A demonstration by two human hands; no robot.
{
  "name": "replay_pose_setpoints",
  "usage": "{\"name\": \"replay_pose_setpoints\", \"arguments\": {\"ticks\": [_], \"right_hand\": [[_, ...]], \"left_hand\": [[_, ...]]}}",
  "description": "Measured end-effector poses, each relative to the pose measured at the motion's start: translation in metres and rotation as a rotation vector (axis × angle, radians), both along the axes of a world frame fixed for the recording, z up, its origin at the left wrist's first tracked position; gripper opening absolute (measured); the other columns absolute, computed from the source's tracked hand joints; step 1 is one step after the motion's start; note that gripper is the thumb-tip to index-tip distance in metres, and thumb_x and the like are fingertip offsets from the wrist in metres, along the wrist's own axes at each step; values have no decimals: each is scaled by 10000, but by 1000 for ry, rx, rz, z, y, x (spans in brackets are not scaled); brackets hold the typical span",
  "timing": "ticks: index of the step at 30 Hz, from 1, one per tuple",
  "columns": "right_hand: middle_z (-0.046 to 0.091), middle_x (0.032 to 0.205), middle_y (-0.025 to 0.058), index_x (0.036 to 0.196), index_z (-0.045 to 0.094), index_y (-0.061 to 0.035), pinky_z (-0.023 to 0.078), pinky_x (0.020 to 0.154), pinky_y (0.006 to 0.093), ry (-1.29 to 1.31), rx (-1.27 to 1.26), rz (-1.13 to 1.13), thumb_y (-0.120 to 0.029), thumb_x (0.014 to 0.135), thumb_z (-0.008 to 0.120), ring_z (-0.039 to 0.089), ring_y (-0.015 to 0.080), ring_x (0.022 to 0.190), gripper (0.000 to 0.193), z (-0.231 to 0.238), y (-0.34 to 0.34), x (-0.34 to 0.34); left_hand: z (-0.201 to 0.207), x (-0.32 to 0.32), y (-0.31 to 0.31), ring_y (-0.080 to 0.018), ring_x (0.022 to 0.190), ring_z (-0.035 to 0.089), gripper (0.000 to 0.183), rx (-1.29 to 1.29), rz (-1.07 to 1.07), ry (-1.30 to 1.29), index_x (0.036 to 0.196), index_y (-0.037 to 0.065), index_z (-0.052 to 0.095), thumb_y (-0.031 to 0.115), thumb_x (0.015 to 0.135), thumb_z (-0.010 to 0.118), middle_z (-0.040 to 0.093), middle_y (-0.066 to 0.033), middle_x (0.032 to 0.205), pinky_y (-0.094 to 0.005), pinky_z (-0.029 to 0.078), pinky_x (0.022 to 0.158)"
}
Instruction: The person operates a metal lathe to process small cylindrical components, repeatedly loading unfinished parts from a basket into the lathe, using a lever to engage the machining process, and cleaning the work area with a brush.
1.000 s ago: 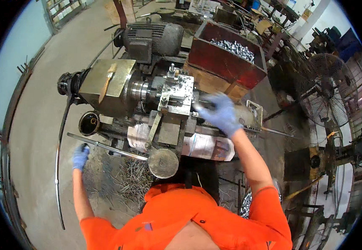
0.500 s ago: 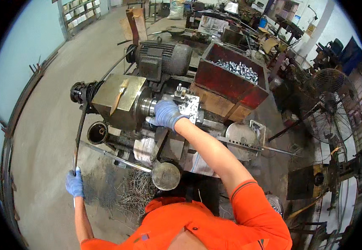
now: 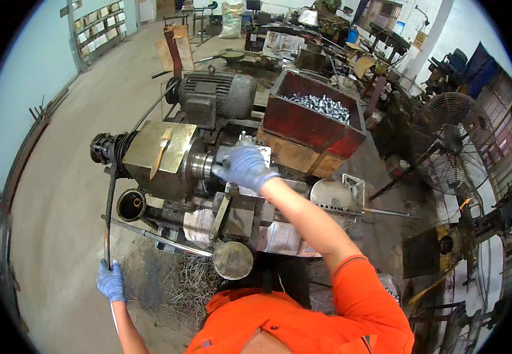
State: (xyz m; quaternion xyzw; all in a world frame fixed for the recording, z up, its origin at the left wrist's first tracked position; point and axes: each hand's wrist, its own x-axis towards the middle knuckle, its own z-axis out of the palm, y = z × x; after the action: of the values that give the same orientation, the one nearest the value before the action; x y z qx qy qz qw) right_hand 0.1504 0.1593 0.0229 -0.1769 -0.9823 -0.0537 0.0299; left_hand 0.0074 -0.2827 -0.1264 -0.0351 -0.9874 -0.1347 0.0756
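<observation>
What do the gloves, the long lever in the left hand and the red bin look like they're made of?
Gloves, left hand and right hand: thin blue rubber, probably nitrile, snug and matte. Lever: dark bare steel, dull and grimy. Red bin: painted sheet metal, seemingly, with scuffed paint, holding shiny metal parts.

Bright, even daylight with soft shadows; the fisheye bends straight edges near a black rim, the centre sharp.

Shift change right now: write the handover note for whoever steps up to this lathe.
Left hand: low at the left, gripping the end of the long dark lever.
Right hand: reached out to the chuck, fingers on it; what it grips is hidden.
Red bin of small metal parts sits behind the machine; shavings lie on the floor below.
Done and left: cannot tell whether a part is loaded. Check the chuck first.
</observation>
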Motion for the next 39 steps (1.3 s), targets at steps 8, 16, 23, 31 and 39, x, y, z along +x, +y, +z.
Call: {"name": "replay_pose_setpoints", "arguments": {"ticks": [8,16,23,31,39], "right_hand": [[569,1081,207,1006,664,-106,377,920,414,340,360,-338,-574,757,542,542,341,984,544,67,127,107],[497,1239,192,987,665,-56,401,943,422,589,16,-210,-345,688,735,486,355,1110,422,7,40,169],[601,1082,177,880,685,-74,382,944,420,563,-270,-347,-328,668,730,537,345,1046,334,-95,-9,262],[652,891,152,828,687,-36,488,758,332,713,-427,-491,-114,651,744,625,252,832,201,-97,-25,304],[666,837,149,851,687,-13,484,750,318,732,-497,-526,-131,670,736,636,256,795,221,-104,-29,304]], "left_hand": [[58,-18,69,-300,827,624,467,188,-450,333,1220,80,529,339,836,587,642,-137,972,-403,475,740],[114,-15,218,-301,724,625,476,316,-754,432,1233,115,521,360,830,589,629,-143,894,-398,489,656],[89,-10,231,-315,616,588,304,403,-963,571,1122,55,572,207,859,555,602,-155,772,-415,459,568],[100,61,255,-297,673,598,213,477,-1130,399,1015,45,607,150,833,571,607,-133,749,-394,470,597],[68,62,281,-309,654,586,194,216,-1204,329,987,76,599,182,841,529,583,-132,698,-418,465,599]]}}
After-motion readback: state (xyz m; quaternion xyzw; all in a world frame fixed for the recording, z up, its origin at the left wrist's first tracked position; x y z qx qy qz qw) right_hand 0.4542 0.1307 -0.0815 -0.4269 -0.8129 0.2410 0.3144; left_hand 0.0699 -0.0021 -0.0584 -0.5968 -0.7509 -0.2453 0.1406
